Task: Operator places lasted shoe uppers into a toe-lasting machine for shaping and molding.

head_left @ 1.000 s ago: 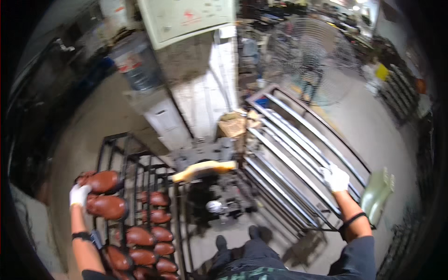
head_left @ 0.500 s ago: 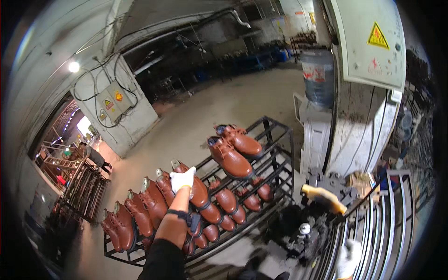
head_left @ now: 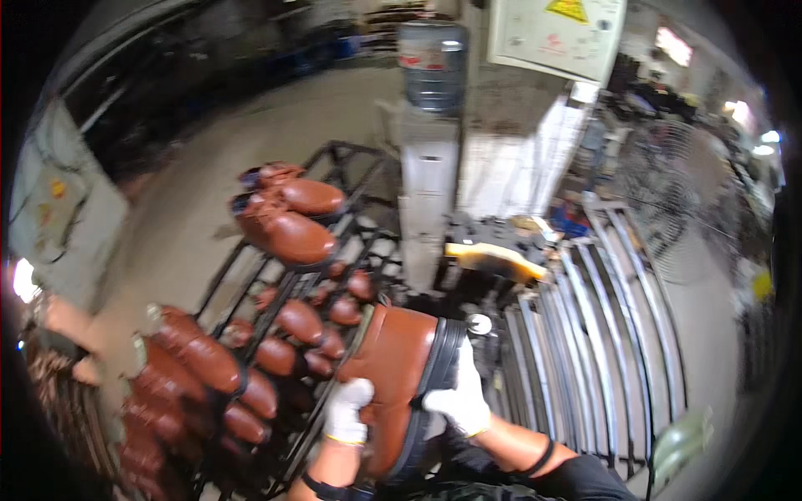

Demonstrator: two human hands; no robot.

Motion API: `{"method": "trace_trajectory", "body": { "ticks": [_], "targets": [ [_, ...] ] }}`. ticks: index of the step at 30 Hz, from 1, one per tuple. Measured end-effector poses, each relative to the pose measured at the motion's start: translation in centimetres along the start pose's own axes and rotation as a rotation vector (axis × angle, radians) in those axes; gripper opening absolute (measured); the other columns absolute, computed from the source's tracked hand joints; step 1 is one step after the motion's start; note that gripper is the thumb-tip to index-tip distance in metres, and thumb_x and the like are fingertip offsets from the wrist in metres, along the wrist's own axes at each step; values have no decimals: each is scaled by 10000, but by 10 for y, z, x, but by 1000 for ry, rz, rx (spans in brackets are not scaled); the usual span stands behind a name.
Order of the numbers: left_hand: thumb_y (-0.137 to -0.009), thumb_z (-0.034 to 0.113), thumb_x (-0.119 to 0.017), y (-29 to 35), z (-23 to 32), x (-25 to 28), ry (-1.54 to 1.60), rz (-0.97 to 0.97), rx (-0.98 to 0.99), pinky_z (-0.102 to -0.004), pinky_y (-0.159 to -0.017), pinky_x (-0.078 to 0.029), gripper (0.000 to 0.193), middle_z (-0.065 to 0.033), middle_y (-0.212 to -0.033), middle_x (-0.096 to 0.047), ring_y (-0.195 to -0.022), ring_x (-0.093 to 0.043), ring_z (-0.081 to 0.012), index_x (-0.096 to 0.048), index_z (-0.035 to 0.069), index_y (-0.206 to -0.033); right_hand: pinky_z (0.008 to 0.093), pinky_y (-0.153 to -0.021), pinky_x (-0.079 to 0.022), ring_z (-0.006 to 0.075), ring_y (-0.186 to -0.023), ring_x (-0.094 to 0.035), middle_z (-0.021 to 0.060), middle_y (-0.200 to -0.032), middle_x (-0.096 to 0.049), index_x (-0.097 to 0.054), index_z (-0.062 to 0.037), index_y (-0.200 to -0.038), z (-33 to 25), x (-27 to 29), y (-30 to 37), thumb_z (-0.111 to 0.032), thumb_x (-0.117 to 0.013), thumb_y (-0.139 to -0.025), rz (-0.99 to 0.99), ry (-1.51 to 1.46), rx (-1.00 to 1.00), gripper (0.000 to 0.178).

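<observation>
A pair of brown leather shoes point(head_left: 399, 338) with black soles is held in front of me, tipped sideways with the soles facing right. My left hand point(head_left: 347, 409), in a white glove, closes on the uppers from the left. On the sole side, my right hand point(head_left: 462, 394), also white-gloved, grips the pair, some of its fingers out of sight behind the soles. To the left stands a black metal rack point(head_left: 219, 284). Another brown pair point(head_left: 288, 234) rests on its top, and more brown shoes point(head_left: 196, 359) fill the near end and the level below.
Beyond the rack stands a water dispenser point(head_left: 428, 159) beside a pillar with an electrical box point(head_left: 555, 37). A dark machine with a yellow curved part point(head_left: 494, 260) is ahead of my right hand. Metal rails point(head_left: 585, 334) run along the right, near a large fan point(head_left: 668, 196).
My view has swung right. My left hand has left the racked shoes, and a pair is now between both hands. My right hand has come over from the metal rails.
</observation>
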State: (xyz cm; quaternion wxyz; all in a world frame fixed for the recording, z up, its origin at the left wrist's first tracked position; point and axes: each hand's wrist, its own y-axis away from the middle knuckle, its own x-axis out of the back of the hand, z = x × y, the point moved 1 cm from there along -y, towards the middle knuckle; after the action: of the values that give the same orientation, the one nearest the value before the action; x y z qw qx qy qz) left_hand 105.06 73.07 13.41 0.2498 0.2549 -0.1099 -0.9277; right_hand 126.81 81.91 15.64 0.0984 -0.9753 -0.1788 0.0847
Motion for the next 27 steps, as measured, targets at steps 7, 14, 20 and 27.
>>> {"method": "trace_trajectory", "body": {
  "ticks": [7, 14, 20, 27],
  "targets": [
    [-1006, 539, -703, -25, -163, -74, 145, -349, 567, -249, -575, -423, 388, 35, -771, -663, -635, -549, -88, -693, 161, -917, 345, -1068, -508, 209, -1279, -602, 148, -1483, -571, -358, 32, -1612, -21, 53, 29, -32, -796, -847, 552, 118, -213, 883],
    [-1019, 479, -712, -44, -150, -116, 549, -420, 864, -281, -867, -540, 385, 46, -1086, -702, -931, -633, -103, -727, 140, -1202, 283, -915, -547, 135, -1040, -659, 102, -1253, -700, -480, 32, -1547, -39, 48, -5, -46, -777, -876, 645, 385, -236, 738],
    [-1069, 506, -601, -48, -129, -118, 666, -401, 1007, -350, -1140, -471, 526, -56, -1374, -664, -1241, -629, -213, -580, 145, -1451, 271, -964, -527, 133, -1084, -639, 102, -1307, -683, -340, 44, -1628, -56, 28, -42, -158, -803, -834, 479, 845, -295, 941],
    [-1063, 294, -631, -89, -148, -110, -128, -231, 220, -348, -910, -536, 420, -72, -1151, -707, -955, -667, -215, -632, -3, -1361, 512, -965, -541, 470, -1073, -669, 328, -1168, -663, -363, 96, -1537, -71, 26, -74, -421, -777, -772, 287, 1377, -317, 1013]
  ]
}}
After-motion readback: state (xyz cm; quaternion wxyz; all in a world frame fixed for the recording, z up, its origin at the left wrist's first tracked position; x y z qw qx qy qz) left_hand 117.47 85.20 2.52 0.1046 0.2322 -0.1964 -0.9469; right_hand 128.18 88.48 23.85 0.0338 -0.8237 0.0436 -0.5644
